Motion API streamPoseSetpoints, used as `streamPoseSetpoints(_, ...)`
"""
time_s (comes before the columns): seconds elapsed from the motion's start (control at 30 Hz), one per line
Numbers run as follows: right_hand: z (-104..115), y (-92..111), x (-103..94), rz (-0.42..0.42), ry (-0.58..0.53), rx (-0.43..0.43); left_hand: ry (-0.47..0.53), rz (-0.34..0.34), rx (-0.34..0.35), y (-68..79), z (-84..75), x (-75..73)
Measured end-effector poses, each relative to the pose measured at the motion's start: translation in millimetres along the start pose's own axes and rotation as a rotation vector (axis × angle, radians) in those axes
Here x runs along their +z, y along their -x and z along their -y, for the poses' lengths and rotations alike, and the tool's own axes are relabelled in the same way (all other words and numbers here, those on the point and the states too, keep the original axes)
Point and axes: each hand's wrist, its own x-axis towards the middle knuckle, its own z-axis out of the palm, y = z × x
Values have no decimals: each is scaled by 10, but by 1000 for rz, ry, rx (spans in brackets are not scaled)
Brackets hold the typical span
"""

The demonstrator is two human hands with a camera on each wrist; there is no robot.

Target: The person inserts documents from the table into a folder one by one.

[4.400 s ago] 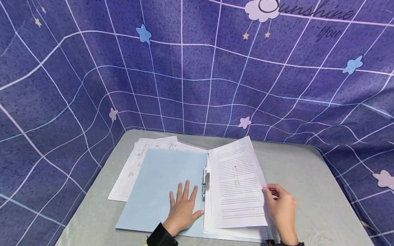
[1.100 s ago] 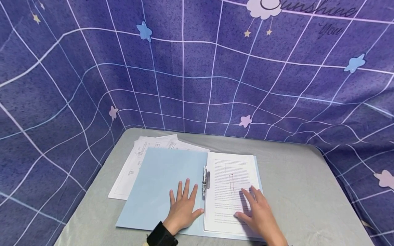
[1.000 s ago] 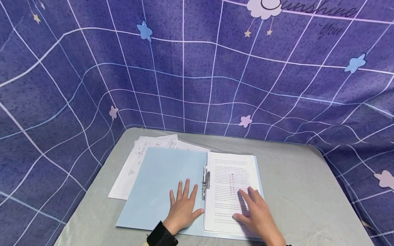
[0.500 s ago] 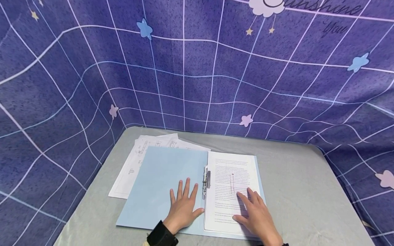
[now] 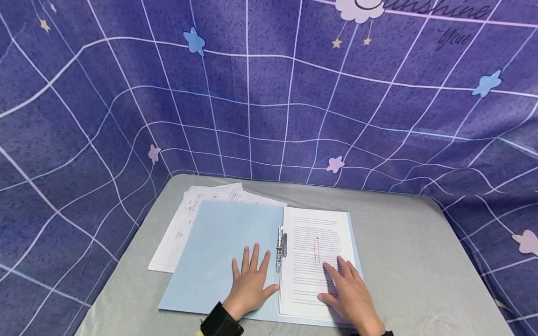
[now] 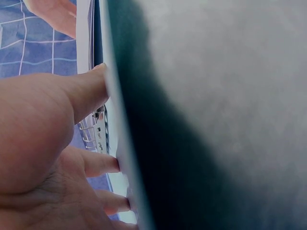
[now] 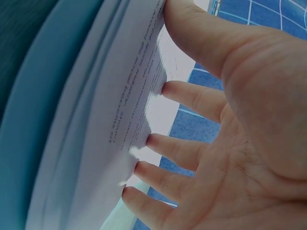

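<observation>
A light blue folder (image 5: 224, 242) lies spread on the table, its metal clip (image 5: 279, 249) running along the spine. On its right half is a stack of printed sheets (image 5: 307, 280), the top one bearing red marks. My left hand (image 5: 250, 287) rests with spread fingers on the folder's bare left cover, thumb pointing at the spine. With fingertips on the lower right of the top sheet, my right hand (image 5: 349, 294) lies spread and slightly arched. In the right wrist view its fingertips (image 7: 153, 139) meet the printed page, and the palm stays off the paper.
Loose sheets with line drawings (image 5: 176, 238) stick out from under the folder's left and far sides. A grey cloth covers the table (image 5: 403, 261). Behind and at both sides hangs a purple-blue curtain (image 5: 269, 126) with grid lines and stars.
Earlier my right hand held a lifted sheet by its right edge; that sheet now lies flat on the stack, and the hand has moved left onto it. My left hand has stayed put.
</observation>
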Motion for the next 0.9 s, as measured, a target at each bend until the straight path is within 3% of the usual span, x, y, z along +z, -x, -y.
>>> streamPoseSetpoints(0.57, -4, -5, 0, -23, -7, -5, 27, 26, -6, -8, 0, -75)
streamPoseSetpoints(0.9, -19, 8, 6, -23, 0, 4, 117, -37, -13, -4, 13, -239)
